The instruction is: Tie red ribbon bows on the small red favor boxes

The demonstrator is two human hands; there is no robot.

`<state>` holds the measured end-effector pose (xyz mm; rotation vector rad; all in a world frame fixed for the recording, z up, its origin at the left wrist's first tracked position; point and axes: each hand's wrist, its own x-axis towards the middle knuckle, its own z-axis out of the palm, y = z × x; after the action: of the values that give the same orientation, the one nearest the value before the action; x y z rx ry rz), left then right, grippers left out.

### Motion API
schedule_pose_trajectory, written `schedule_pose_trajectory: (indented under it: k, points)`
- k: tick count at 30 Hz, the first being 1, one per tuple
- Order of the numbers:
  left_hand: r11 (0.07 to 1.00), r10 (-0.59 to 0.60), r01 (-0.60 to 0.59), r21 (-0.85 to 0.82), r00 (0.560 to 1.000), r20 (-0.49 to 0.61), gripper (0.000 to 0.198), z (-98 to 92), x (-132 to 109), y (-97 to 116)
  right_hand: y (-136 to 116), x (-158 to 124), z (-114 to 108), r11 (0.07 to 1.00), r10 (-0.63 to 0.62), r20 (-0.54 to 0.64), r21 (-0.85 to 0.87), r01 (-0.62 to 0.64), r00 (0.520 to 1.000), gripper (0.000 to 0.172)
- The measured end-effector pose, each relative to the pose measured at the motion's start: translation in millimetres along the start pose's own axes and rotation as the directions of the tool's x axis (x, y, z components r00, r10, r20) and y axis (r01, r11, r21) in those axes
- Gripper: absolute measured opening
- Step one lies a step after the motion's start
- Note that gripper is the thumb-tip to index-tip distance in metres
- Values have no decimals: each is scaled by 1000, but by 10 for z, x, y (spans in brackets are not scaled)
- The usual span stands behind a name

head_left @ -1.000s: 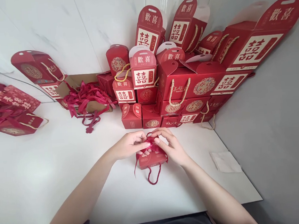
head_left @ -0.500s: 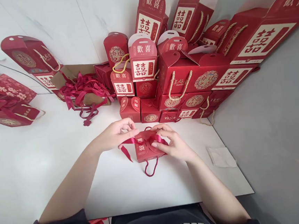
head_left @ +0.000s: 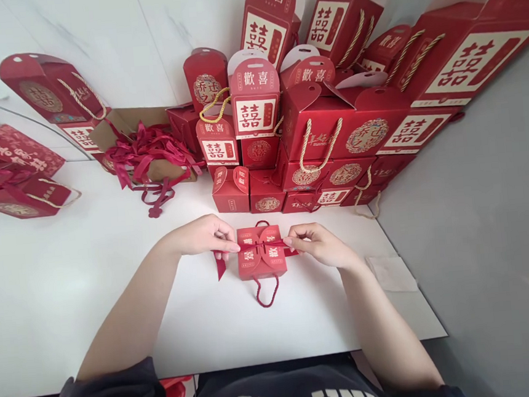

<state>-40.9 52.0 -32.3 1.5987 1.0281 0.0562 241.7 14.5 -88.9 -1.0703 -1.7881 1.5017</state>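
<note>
A small red gift box (head_left: 262,268) with printed Chinese characters and curved top flaps sits on the white table in front of me. A dark red cord handle (head_left: 268,303) hangs from its near side. Across its top runs a red ribbon (head_left: 273,243), drawn straight and passing through the slots of the flaps. My left hand (head_left: 210,235) pinches the ribbon left of the box, with a loose tail drooping below the fingers. On the right side, my right hand (head_left: 317,242) pinches the other end between thumb and fingers.
Stacked red gift boxes (head_left: 355,122) with cord handles stand along the back and right wall. A cardboard box (head_left: 134,117) holds a heap of red ribbons (head_left: 147,153). Ribboned boxes (head_left: 18,195) are at far left. A white sheet (head_left: 394,273) lies near the right edge.
Both hands have moved apart, my right hand outward to the right. The ribbon, looped and slack over the box before, is now pulled straight and the top flaps show.
</note>
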Motion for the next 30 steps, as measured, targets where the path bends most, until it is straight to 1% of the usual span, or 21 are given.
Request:
schedule_pose_trajectory:
  k: [3,5,7,9,11,13,14,16,18,21,23,26,30]
  points:
    - [1000,-18,17,8,998,63,21,-74,20,-93,50,9,-58,999,40,41,31,-41,998,40]
    - [998,3,-11,65,994,113,18,-116,7,-127,81,25,-62,995,62,64,77,-67,996,40]
    - [990,72,-89,110,986,148,15,-146,-21,-124,96,39,-46,992,67,72,102,-74,995,39]
    - [976,184,-197,96,974,130,11,-151,-47,-89,98,47,-23,990,62,70,121,-71,996,39]
    - [954,296,-299,34,952,80,10,-119,-51,-42,92,50,-4,988,61,72,138,-70,996,39]
    - [939,338,-333,-82,939,59,11,-51,-27,-5,89,52,10,987,61,74,147,-71,995,40]
    - [936,328,-315,-156,942,66,13,-6,-6,7,90,54,15,986,60,76,150,-71,995,39]
    - [927,266,-232,-296,961,80,19,90,47,16,97,59,25,985,58,78,160,-70,995,39]
    - [910,198,-169,-379,979,39,24,178,103,14,108,67,37,983,56,78,170,-69,995,38]
    - [914,120,-140,-381,990,-75,26,258,165,7,116,77,51,982,46,63,181,-57,997,39]
    - [929,75,-111,-354,991,-113,26,275,181,6,104,75,46,984,36,34,171,-42,999,37]
    - [937,45,-80,-339,993,-111,24,272,172,8,45,47,14,990,12,11,137,-13,1000,32]
    - [937,43,-71,-342,995,-87,29,259,147,7,-92,-18,0,989,-92,49,122,85,995,24]
